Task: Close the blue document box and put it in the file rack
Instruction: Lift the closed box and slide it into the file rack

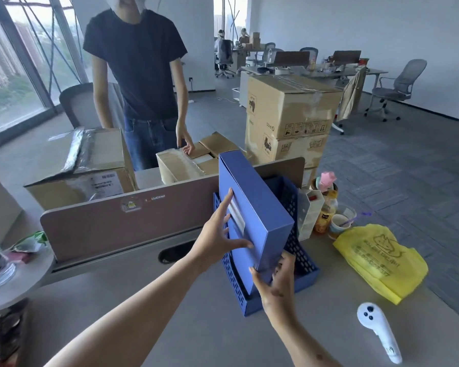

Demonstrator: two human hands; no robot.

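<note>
The blue document box (260,207) is closed and stands tilted inside the blue perforated file rack (300,255) on the desk, its white spine label facing me. My left hand (217,234) lies flat against the spine, fingers spread. My right hand (276,284) holds the box's lower front corner, with the thumb on one side and the fingers on the other.
A pink desk divider (122,221) runs behind the rack. A white organizer (309,213), bottles and cups stand right of it, then a yellow plastic bag (379,258) and a white controller (379,332). A person (141,83) stands beyond the divider among cardboard boxes (289,115).
</note>
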